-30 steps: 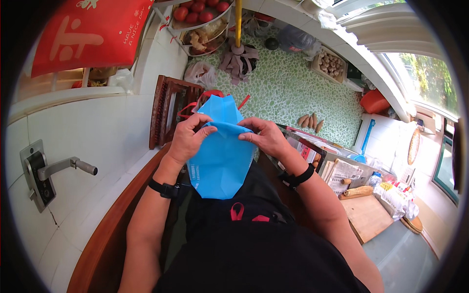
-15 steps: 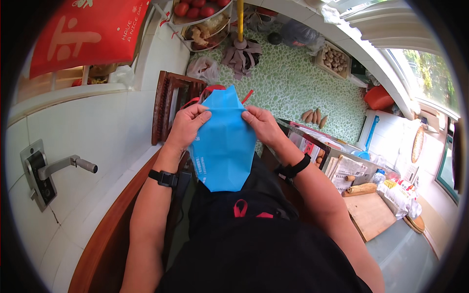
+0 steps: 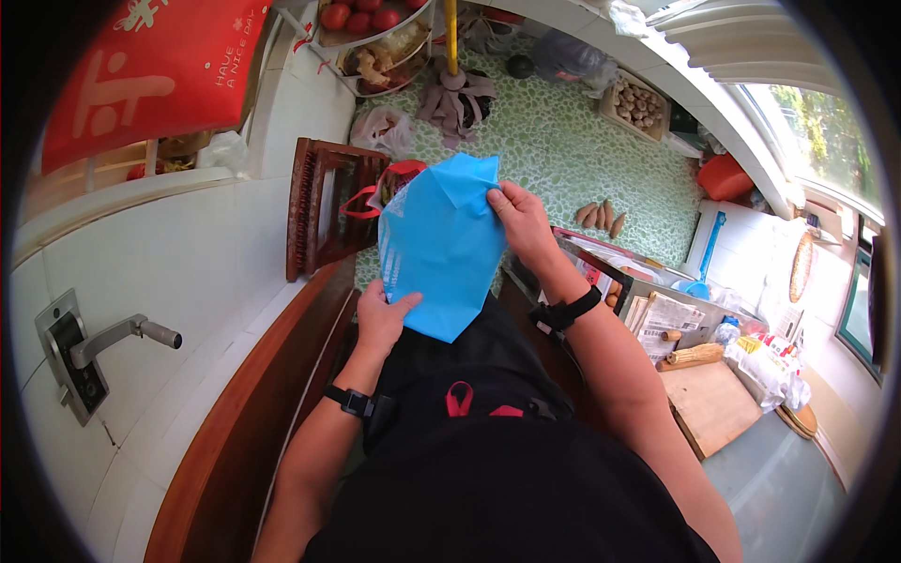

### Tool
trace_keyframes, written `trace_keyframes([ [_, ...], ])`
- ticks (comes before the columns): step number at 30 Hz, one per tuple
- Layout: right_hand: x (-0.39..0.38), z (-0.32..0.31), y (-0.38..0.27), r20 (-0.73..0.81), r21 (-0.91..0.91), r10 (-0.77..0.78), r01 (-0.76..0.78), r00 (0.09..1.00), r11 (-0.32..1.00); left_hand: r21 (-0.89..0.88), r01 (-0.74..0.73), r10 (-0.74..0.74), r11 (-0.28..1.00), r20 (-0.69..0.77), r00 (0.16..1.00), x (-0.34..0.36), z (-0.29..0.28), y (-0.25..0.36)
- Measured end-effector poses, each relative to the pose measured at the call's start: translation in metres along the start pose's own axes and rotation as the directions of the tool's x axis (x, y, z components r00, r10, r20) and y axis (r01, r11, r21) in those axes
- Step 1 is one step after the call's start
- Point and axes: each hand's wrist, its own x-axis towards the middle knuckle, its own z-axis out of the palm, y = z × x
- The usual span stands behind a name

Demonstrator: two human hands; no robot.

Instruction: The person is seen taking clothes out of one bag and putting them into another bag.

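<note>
A flat, light-blue bag [image 3: 439, 249] of fabric-like sheet, with white print along its left side, hangs tilted in front of me above my lap. My right hand [image 3: 521, 220] pinches its upper right edge between thumb and fingers. Lower down, my left hand [image 3: 383, 314] grips the bottom left corner, with the thumb lying on the front and the other fingers partly behind. Red straps [image 3: 361, 202] show just beyond the bag's left edge, and what they belong to is mostly hidden.
A dark wooden chair [image 3: 305, 211] stands beyond my left hand. Several sweet potatoes [image 3: 601, 217] lie on the green floor. At right are a cutting board [image 3: 710, 403] and newspapers [image 3: 668, 319]. A door handle [image 3: 127, 338] juts out at left, and a mop [image 3: 454, 98] stands ahead.
My left hand has moved from the bag's top edge down to its bottom left corner. My right hand has shifted slightly up and right, and the bag now tilts to the right.
</note>
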Motion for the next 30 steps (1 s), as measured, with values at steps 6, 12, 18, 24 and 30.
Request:
trace_keyframes([
  [6, 0.02, -0.021, 0.006, -0.097, -0.167, -0.055, 0.038, 0.994, 0.985, -0.034, 0.002, 0.002, 0.999, 0.131, 0.991, -0.003, -0.008, 0.027],
  [12, 0.035, -0.022, 0.017, -0.131, -0.087, -0.013, 0.002, 0.991, 0.996, 0.096, -0.059, 0.045, 0.994, 0.143, 0.989, -0.004, -0.011, 0.05],
  [18, 0.001, -0.021, 0.035, -0.19, -0.202, -0.048, 0.009, 0.981, 0.979, -0.133, 0.055, -0.042, 0.99, 0.096, 0.994, 0.005, 0.007, 0.086],
  [24, -0.059, 0.024, 0.02, 0.218, -0.098, 0.05, -0.029, 0.975, 0.995, -0.341, 0.091, -0.106, 0.936, -0.028, 0.994, 0.044, 0.014, 0.098],
  [30, -0.047, 0.052, 0.022, 0.048, -0.232, 0.049, -0.036, 0.998, 0.972, -0.157, 0.195, -0.191, 0.968, 0.039, 0.981, 0.053, 0.008, 0.122],
])
